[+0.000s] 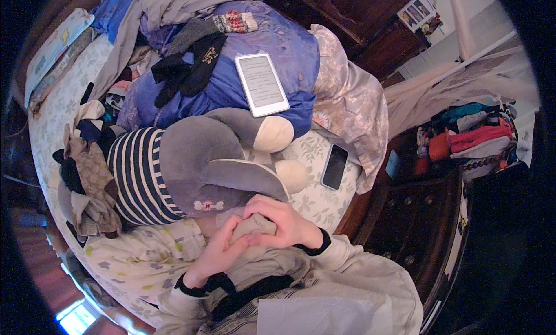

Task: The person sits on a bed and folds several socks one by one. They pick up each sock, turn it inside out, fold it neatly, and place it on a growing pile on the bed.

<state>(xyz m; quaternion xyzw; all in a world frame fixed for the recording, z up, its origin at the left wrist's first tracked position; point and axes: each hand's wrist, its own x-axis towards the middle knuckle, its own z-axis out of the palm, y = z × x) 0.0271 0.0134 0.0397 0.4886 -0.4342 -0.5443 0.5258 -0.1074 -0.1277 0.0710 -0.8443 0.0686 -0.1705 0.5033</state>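
Note:
Between my left hand (219, 252) and my right hand (282, 224) is a small beige fabric bundle (254, 226), folded compactly and bearing writing; both hands grip it above my lap. Just beyond them lies a large grey plush toy (200, 157) with a navy-and-white striped middle. Behind the toy, a white e-reader (263, 85) rests on a blue satin cover (299, 65). A phone (334, 166) lies face up on the leaf-patterned sheet (310, 154), right of the toy. Black socks (186, 72) and a grey patterned knit sock (213, 29) lie on the blue cover.
Several loose socks (91, 165) are heaped left of the toy. White textured paper (323, 315) lies over my lap. A pink floral satin cover (347, 100) hangs at the bed's right edge, near dark wooden furniture (404, 222). Clothes (480, 137) are piled farther right.

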